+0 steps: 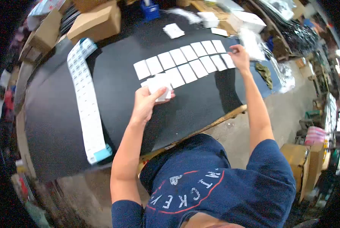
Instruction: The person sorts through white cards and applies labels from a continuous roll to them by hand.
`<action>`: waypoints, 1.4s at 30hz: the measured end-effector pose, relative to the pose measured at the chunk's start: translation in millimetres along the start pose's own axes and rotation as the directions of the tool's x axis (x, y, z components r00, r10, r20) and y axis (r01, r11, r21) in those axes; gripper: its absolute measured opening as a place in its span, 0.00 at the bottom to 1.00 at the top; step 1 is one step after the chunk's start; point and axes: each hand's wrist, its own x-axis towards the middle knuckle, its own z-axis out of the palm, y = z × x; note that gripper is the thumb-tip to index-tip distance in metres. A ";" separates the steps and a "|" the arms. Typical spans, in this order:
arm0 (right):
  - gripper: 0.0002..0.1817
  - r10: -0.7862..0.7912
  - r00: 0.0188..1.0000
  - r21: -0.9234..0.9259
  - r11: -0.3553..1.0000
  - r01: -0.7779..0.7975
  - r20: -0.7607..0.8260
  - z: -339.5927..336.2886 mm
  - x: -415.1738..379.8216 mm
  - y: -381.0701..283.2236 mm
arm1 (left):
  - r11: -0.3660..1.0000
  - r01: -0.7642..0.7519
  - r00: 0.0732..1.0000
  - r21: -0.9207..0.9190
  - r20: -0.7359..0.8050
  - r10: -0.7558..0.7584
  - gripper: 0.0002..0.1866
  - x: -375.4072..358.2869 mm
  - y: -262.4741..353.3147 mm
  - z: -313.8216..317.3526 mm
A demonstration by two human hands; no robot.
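Observation:
My left hand (145,102) is closed around a stack of small white cards (160,85), thumb on top, held over the front of the black table. Beyond it, white cards lie flat in two slanting rows, with one card (141,70) at the far left of the upper row. At the right end of the lower row is another white card (227,60). My right hand (239,57) is just over that card, thumb and forefinger a little apart, with nothing visible between them.
A long strip of printed labels (84,97) with teal ends runs down the left of the black table (48,114). Behind the rows lies a small pile of white cards (173,31). Cardboard boxes (96,22) line the back left; an olive cloth (264,75) rests at the right.

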 end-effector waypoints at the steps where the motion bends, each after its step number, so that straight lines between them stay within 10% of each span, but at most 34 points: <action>1: 0.12 0.014 0.999 0.045 0.999 -0.015 0.031 4.7 -1.6 -11.2 | 1.000 -0.013 1.000 -0.015 -0.015 0.013 0.14 1.1 -3.2 -0.1; 7: 0.11 -0.078 0.861 0.663 0.674 -0.326 0.503 46.8 -78.6 -183.9 | 0.994 -0.027 0.999 0.107 -0.040 0.031 0.12 4.1 -11.2 -2.7; 11: 0.16 -0.181 0.804 0.600 0.759 -0.251 0.566 65.9 -100.5 -214.8 | 0.961 -0.137 0.991 0.241 0.025 0.135 0.13 8.3 -7.6 -21.6; 14: 0.20 -0.093 0.746 0.609 0.647 -0.458 0.660 71.8 -104.3 -226.4 | 0.984 -0.174 0.957 -0.030 -0.240 0.162 0.18 10.1 14.7 -45.8; 17: 0.12 -0.212 0.573 0.440 0.849 -0.293 0.792 78.7 -115.8 -229.0 | 0.924 -0.336 0.893 -0.181 -0.374 0.251 0.18 9.5 25.9 -72.4; 21: 0.11 -0.249 0.665 0.341 0.940 -0.009 0.704 84.8 -131.3 -238.6 | 0.885 -0.390 0.885 -0.253 -0.368 0.285 0.17 13.0 24.0 -83.9; 28: 0.13 -0.265 0.640 0.305 0.951 0.051 0.721 84.9 -131.4 -237.2 | 0.935 -0.338 0.920 -0.110 -0.248 0.303 0.16 4.3 29.9 -69.8; 33: 0.11 -0.434 0.778 0.284 0.898 0.335 0.454 78.6 -135.1 -241.8 | 0.975 -0.215 0.965 -0.050 -0.164 0.204 0.13 6.6 23.1 -59.0; 42: 0.13 -0.136 0.940 0.534 0.843 -0.057 0.314 77.8 -101.6 -244.4 | 0.989 -0.117 0.990 0.088 -0.073 0.124 0.10 7.4 7.3 -30.6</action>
